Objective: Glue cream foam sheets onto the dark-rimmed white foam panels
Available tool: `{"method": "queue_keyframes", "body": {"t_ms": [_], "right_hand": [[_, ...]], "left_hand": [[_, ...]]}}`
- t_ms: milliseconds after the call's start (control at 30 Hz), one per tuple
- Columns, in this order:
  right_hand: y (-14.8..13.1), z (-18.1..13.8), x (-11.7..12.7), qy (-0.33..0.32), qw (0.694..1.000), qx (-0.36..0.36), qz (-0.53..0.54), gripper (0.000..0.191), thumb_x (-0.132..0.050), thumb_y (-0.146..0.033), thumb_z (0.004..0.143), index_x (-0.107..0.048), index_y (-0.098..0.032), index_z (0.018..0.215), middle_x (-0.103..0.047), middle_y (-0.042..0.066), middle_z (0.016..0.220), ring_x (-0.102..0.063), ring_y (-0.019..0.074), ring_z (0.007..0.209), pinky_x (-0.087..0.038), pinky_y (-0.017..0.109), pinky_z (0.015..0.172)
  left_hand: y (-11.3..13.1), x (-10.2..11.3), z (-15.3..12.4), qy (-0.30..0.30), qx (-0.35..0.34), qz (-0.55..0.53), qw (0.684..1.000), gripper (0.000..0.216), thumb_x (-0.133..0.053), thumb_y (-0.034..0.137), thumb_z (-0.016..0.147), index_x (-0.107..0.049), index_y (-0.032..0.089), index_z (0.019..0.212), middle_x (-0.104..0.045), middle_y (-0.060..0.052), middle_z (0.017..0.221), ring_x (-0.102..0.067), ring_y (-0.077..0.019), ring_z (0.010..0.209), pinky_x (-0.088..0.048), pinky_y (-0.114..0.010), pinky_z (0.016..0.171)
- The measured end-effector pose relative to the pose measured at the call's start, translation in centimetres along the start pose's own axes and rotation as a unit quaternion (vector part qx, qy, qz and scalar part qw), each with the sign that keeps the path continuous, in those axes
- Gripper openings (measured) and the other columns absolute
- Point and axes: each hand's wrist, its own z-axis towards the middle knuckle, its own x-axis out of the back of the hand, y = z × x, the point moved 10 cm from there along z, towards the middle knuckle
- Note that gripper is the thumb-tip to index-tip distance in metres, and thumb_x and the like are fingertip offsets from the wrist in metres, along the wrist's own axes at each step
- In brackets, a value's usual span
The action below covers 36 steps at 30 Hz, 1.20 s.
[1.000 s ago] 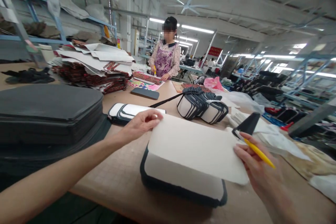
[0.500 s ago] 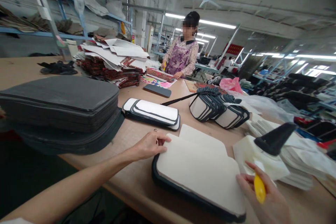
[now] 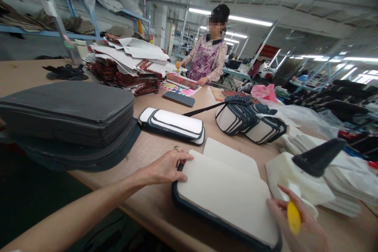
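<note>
A cream sheet panel with rounded corners lies on a dark, thick-edged panel in front of me. Another cream panel shows from behind it. My left hand grips the left corner of the top cream panel, thumb and fingers closed at its edge. My right hand is at the right edge, fingertips touching the panel. A yellow-handled tool is held in that hand; its working end is hard to make out. Beside it stands a whitish plastic container with a black cone-shaped part.
A tall stack of dark grey panels sits left. Beyond my hands lie white-and-black panels and a strapped bundle of panels. White sheets are piled right. Across the table, a person works near stacked patterned pieces.
The view has shifted slightly. Both hands keep almost the same places on the cream panel. The person across the table has moved a hand holding a yellow tool slightly.
</note>
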Motion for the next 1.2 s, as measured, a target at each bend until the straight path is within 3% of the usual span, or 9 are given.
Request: {"method": "queue_keyframes", "body": {"t_ms": [167,567,933,1200], "right_hand": [[-0.8,0.0,0.3,0.013,0.998,0.018,0.05,0.057,-0.059,-0.053,0.069,-0.055,-0.019,0.114,-0.066,0.003,0.071,-0.062,0.0181,0.063,-0.048,0.026,0.057],[-1.3,0.3,-0.5,-0.027,0.989,0.057,0.134,0.045,-0.058,-0.04,0.076,-0.051,-0.016,0.113,-0.059,0.001,0.07,-0.054,0.0146,0.059,-0.044,0.026,0.054],[-1.4,0.4,-0.6,-0.036,0.988,0.069,0.136,0.042,-0.056,-0.036,0.078,-0.05,-0.016,0.114,-0.058,-0.001,0.069,-0.052,0.0129,0.056,-0.044,0.025,0.055],[-1.7,0.4,-0.6,-0.039,0.988,0.072,0.129,0.041,-0.056,-0.037,0.078,-0.051,-0.016,0.113,-0.059,0.0,0.069,-0.054,0.0139,0.058,-0.045,0.025,0.056]], "left_hand": [[0.1,-0.3,0.0,-0.022,-0.006,0.041,0.999,0.058,-0.068,0.019,0.061,-0.057,0.014,0.118,-0.052,-0.003,0.089,-0.051,-0.0168,0.075,-0.044,-0.027,0.07],[-2.6,-0.7,1.3,-0.042,0.015,0.091,0.995,0.055,-0.059,0.029,0.068,-0.054,0.019,0.122,-0.052,-0.002,0.097,-0.052,-0.0162,0.075,-0.043,-0.027,0.072],[-2.0,-0.5,1.4,-0.035,0.002,0.09,0.995,0.051,-0.061,0.032,0.07,-0.056,0.022,0.119,-0.054,-0.002,0.094,-0.052,-0.0166,0.074,-0.043,-0.027,0.071],[-1.4,-0.7,1.5,-0.053,0.007,0.098,0.994,0.052,-0.06,0.029,0.069,-0.055,0.018,0.12,-0.053,-0.002,0.092,-0.053,-0.0179,0.076,-0.044,-0.029,0.073]]}}
